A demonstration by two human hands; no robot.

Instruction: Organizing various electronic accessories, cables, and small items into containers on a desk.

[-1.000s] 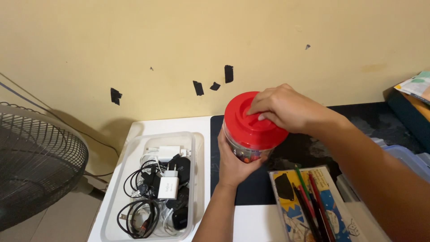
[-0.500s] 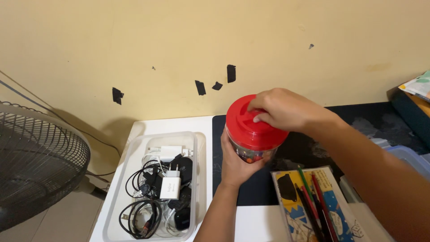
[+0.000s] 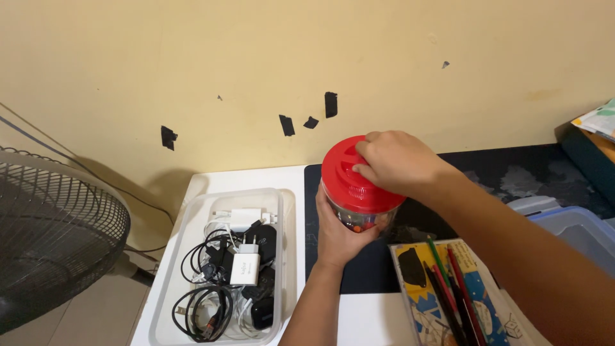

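Note:
A clear plastic jar [image 3: 359, 221] with small coloured bits inside is held above a dark desk mat [image 3: 512, 176]. Its wide red lid [image 3: 343, 179] sits on top. My left hand [image 3: 339, 234] wraps the jar's body from below and from the left. My right hand [image 3: 394, 163] lies over the lid's right half, fingers gripping its top. The jar's right side is hidden behind my right hand.
A clear bin [image 3: 182, 256] of chargers and tangled cables sits on the white table at left. A fan grille [image 3: 54, 230] stands at far left. Coloured pencils [image 3: 448, 288] lie on a patterned box at bottom right, a blue-rimmed container [image 3: 576, 227] beyond.
My right hand has shifted slightly on the red lid, its fingers curling further over the top. The jar and left hand stay almost where they were.

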